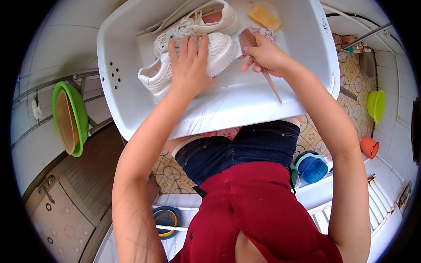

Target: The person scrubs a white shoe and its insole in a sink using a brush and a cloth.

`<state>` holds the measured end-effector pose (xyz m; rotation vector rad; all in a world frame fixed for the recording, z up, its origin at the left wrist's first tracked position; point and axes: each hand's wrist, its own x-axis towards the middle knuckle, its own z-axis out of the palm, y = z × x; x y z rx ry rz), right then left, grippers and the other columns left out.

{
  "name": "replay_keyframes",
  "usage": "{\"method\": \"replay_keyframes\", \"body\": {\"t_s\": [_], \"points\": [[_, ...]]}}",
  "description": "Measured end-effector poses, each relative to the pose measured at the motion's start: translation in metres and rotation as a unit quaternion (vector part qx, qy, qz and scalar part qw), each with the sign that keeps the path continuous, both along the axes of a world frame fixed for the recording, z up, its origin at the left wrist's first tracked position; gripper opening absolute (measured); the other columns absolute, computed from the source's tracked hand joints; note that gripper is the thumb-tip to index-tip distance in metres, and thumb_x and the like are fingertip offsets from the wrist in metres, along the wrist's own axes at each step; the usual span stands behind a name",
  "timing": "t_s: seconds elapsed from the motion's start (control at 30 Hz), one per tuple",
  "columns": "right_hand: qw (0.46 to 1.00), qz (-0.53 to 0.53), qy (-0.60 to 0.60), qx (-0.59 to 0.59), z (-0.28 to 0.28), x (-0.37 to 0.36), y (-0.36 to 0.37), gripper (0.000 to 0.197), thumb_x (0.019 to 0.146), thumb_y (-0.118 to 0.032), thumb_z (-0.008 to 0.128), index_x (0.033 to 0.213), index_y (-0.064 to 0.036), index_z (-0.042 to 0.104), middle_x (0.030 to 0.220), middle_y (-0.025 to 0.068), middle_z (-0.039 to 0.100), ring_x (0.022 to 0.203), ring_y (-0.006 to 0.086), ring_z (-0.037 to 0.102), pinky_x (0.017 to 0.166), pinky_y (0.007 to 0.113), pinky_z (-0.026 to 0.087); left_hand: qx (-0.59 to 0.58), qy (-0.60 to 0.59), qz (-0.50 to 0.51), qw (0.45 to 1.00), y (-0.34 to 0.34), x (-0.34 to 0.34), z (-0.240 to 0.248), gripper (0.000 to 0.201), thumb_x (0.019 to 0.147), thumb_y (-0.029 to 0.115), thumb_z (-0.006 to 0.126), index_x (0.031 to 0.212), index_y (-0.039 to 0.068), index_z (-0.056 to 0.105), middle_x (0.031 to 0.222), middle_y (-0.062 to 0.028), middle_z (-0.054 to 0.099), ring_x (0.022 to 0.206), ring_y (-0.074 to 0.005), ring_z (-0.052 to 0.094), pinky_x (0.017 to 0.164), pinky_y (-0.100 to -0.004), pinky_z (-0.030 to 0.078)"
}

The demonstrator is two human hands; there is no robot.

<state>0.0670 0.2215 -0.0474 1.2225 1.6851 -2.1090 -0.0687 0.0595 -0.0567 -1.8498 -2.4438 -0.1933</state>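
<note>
Two white sneakers with a woven texture lie in a white sink. My left hand [189, 65] is laid across the nearer sneaker [221, 50], fingers spread over its upper and its thumb side blurred, holding it. Just behind, touching it, rests the farther sneaker [226, 19], with laces and a pinkish insole. In my right hand [268, 55] is a brownish-pink tail comb [248, 40], its toothed end up by the shoe's toe and its thin tail pointing down toward the sink's front. My right fingers are closed round its middle.
The sink [219, 107] has several overflow holes on its left wall. A yellow block [265, 17], soap or sponge, sits at its back right. A green basin [81, 118] hangs on a left rail. Blue basins [312, 168] and an orange bucket [369, 147] stand at right.
</note>
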Motion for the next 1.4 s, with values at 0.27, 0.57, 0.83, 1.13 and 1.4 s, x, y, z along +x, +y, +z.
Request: {"method": "replay_keyframes", "body": {"t_s": [0.27,0.57,0.83,1.13,1.4], "points": [[0.950,0.035,0.086,0.297,0.033,0.019,0.004,0.025,0.091,-0.012,0.047,0.112,0.0005,0.047,0.096,0.0159,0.063,0.058,0.0231,0.062,0.050,0.034,0.047,0.015,-0.129,0.017,0.991,-0.017,-0.013,0.015,0.079,0.054,0.020,0.074,0.123,-0.001,0.044,0.108,-0.0172,0.057,0.108,-0.0323,0.051,0.108,-0.0456,0.023],[0.799,0.232,0.188,0.522,0.051,0.009,-0.086,0.023,0.082,-0.006,0.044,0.105,-0.0070,0.050,0.089,0.0178,0.061,0.071,0.0396,0.061,0.061,0.047,0.050,0.133,-0.245,0.101,0.955,-0.031,-0.001,0.018,0.070,0.054,0.016,0.070,0.117,-0.001,0.048,0.103,-0.0192,0.059,0.101,-0.0361,0.053,0.098,-0.0461,0.033],[0.784,0.079,0.167,0.592,0.041,0.004,-0.042,0.017,0.083,-0.003,0.046,0.099,-0.0052,0.050,0.083,0.0195,0.060,0.073,0.0400,0.060,0.063,0.048,0.049,0.173,-0.281,0.136,0.934,-0.036,0.003,0.016,0.067,0.053,0.013,0.070,0.116,0.000,0.049,0.100,-0.0192,0.058,0.099,-0.0371,0.052,0.092,-0.0439,0.037],[0.810,0.085,0.195,0.546,0.050,0.018,-0.044,0.017,0.085,-0.006,0.055,0.102,-0.0040,0.055,0.080,0.0176,0.060,0.073,0.0325,0.060,0.063,0.039,0.048,0.168,-0.304,0.133,0.928,-0.043,0.006,0.026,0.065,0.054,0.011,0.068,0.115,0.001,0.049,0.100,-0.0175,0.058,0.101,-0.0353,0.051,0.100,-0.0437,0.030],[0.839,0.126,0.271,0.454,0.075,0.035,-0.025,0.015,0.079,-0.003,0.065,0.092,-0.0027,0.058,0.082,0.0096,0.058,0.073,0.0256,0.057,0.065,0.033,0.045,0.150,-0.314,0.061,0.936,-0.063,0.012,0.049,0.071,0.056,0.010,0.071,0.122,0.003,0.045,0.116,-0.0167,0.050,0.108,-0.0316,0.049,0.094,-0.0384,0.039]]}}
